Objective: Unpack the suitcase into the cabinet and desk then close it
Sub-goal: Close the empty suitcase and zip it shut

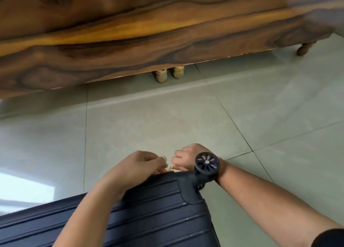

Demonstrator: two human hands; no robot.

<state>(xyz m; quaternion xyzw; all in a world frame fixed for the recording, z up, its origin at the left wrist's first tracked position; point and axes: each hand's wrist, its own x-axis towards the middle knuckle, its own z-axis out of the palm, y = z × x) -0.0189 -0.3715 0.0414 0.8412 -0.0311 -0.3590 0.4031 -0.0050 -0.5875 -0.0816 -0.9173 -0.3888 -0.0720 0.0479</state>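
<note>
Item: dark navy ribbed hard-shell suitcase (158, 218), lying flat on the floor with its lid down.
Handling: looking rigid and slick, probably heavy; the zip is offering the best hold.
Left hand (137, 165): fingers curling onto the small metal zip pulls (169, 170) at the far rim.
Right hand (186, 157): pinching the same pulls, behind the black caster wheel (207, 162).
Room: pale tiled floor (149, 120) lying open up to the brown wooden cabinet (130, 42).

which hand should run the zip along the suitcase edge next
Left, probably. The left hand and right hand both curl at the zip pull on the suitcase far edge. The right sits against the wheel at the corner, while the long edge runs off on the left's side.
</note>
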